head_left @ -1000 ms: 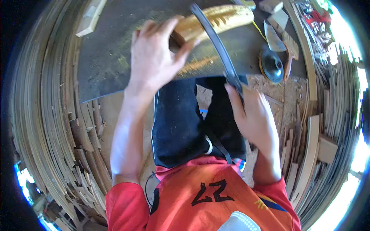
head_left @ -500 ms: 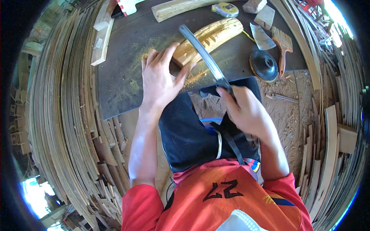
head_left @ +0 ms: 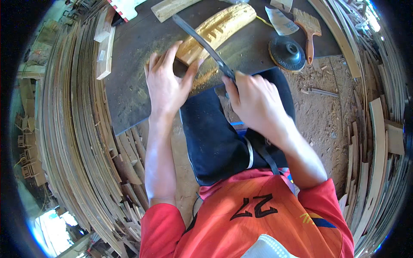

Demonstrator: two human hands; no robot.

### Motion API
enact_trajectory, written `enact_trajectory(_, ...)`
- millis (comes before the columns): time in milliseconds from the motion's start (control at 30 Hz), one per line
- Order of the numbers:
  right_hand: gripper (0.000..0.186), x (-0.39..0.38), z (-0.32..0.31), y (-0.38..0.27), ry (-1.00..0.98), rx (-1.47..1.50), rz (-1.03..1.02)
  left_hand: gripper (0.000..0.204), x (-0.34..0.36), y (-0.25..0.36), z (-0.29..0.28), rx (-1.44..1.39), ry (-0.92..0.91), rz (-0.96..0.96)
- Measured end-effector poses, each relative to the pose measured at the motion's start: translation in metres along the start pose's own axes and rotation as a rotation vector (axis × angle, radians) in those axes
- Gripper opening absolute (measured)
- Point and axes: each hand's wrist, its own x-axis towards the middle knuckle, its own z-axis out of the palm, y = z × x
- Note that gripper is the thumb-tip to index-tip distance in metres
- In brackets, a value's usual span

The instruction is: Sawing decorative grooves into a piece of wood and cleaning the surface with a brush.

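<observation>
Beside stacked timber strips (head_left: pixel 77 107), at dark tabletop (head_left: pixel 131 47): with spread left hand (head_left: pixel 165 89), holds near end of notched wooden block (head_left: pixel 228 23) lying there; slants file (head_left: pixel 198 39) across block, clutching its handle in right hand (head_left: pixel 259 95), left of black disc (head_left: pixel 286 53) and paintbrush (head_left: pixel 308 30).

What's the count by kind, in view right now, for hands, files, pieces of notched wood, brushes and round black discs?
Hands: 2, the left hand and the right hand
File: 1, in the right hand
Notched wood: 1, at the left hand's fingers
Brush: 1
Round black disc: 1
Total: 6
</observation>
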Motion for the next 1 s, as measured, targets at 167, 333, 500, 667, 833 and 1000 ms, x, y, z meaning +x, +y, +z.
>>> enact_trajectory(167, 0.039, -0.027, -0.016, 0.007, -0.055, 0.042, 0.015, 0.060, 0.005, 0.005, 0.005, -0.002, -0.026, -0.033)
enact_trajectory(333, 0.042, -0.001, 0.000, 0.014, 0.085, 0.180, -0.143, 0.057, 0.005, -0.002, 0.005, 0.058, 0.011, 0.006)
enact_trajectory(500, 0.038, -0.027, -0.017, 0.008, -0.115, -0.047, 0.127, 0.058, 0.003, 0.002, 0.005, 0.023, -0.006, 0.023)
enact_trajectory(667, 0.018, 0.000, -0.001, -0.013, 0.103, -0.438, -0.119, 0.057, 0.003, -0.001, 0.005, 0.005, -0.013, -0.048)
enact_trajectory(833, 0.027, -0.031, -0.015, -0.021, -0.072, -0.451, 0.035, 0.057, -0.003, 0.005, 0.001, 0.018, 0.001, 0.039)
enact_trajectory(1000, 0.011, -0.012, -0.016, -0.028, -0.105, -0.536, -0.041, 0.056, 0.000, 0.004, 0.003, 0.004, 0.037, -0.016)
